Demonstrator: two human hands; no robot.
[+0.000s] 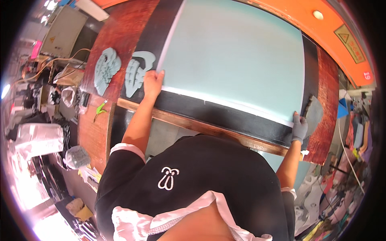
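A large pale green sheet point(233, 60) with whitish edges lies flat on a black board point(201, 100) in front of me. At its near left corner, my bare left hand point(152, 83) is closed on the edge, thumb along the sheet. My right hand point(299, 127), in a grey glove with a bare fingertip showing, is closed at the near right corner. Beside the left hand are pale green cut pieces: a slotted one point(134, 78) and a curved strip point(145, 57). A grey flat piece point(314, 114) with a ragged edge lies by the right hand.
An orange machine body point(297, 14) with a yellow warning label spans the far side. More shaped pieces point(107, 69) rest on the red-brown table point(124, 24) at left. Yellow-green snips point(100, 107) lie nearer. A wooden rail point(201, 127) edges the board; clutter fills both sides.
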